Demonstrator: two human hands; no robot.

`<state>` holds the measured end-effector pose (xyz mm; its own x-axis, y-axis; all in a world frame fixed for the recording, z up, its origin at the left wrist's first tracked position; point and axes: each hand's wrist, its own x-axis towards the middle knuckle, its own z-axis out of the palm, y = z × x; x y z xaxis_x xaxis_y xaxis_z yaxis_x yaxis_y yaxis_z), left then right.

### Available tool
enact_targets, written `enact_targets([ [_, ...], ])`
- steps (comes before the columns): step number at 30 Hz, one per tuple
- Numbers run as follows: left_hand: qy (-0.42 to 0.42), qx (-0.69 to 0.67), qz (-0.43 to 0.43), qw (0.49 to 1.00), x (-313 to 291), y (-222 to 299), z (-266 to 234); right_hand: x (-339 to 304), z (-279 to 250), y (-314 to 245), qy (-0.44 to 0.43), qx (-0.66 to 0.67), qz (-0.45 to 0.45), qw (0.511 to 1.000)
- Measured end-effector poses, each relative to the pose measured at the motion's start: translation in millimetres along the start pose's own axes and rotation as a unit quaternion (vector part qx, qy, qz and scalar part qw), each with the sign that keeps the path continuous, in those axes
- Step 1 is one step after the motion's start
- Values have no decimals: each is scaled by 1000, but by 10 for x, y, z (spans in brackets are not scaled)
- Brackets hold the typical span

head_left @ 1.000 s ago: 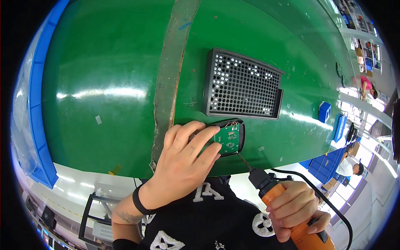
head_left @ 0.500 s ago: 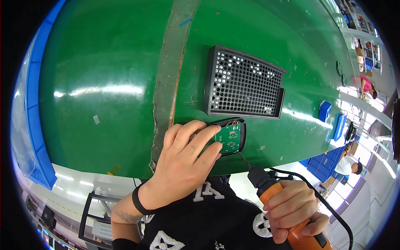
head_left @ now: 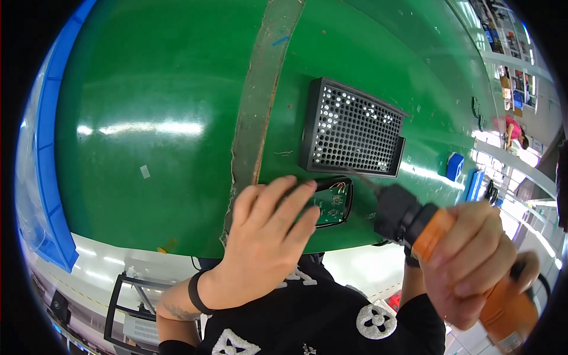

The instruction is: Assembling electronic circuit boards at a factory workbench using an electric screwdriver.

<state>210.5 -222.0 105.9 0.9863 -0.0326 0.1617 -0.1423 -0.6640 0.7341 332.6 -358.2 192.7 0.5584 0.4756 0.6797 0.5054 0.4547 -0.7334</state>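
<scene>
An orange and black electric screwdriver is in my right hand, which is closed round its body. Its thin bit, smeared by motion, points at the near edge of a black screw tray; I cannot tell whether it touches. The tray is full of small holes, some holding shiny screws. Just this side of it lies a black casing with a green circuit board inside and thin wires at its far end. My left hand lies over the casing's left part, fingers stretched and apart, hiding that part.
The green bench top is crossed by a worn strip. A blue bin runs along the left edge. Small blue boxes stand at the right. A person in pink is far off on the right.
The screwdriver has moved up and right, its bit leaving the casing's near corner for the screw tray's near edge. My left hand stays over the casing. The view has shifted slightly.
</scene>
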Motion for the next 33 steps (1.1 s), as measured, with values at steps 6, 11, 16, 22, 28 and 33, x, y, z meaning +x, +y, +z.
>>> enact_targets([
  [6,35,24,-101,994,-39,-36,-98,61,7,270,-30,7,38,999],
  [11,55,15,-102,993,-51,-71,-48,61,-19,266,-48,-1,60,997],
  [16,63,-2,-100,993,-57,-87,-43,50,-32,278,-51,-4,72,996],
  [22,67,-21,-99,993,-76,-108,-49,43,-20,301,-43,14,65,997],
  [28,77,-10,-114,990,-32,-97,-104,62,4,241,-24,0,46,999],
  [33,66,-10,-139,988,-37,-109,-119,-61,194,100,-13,53,21,998],
])
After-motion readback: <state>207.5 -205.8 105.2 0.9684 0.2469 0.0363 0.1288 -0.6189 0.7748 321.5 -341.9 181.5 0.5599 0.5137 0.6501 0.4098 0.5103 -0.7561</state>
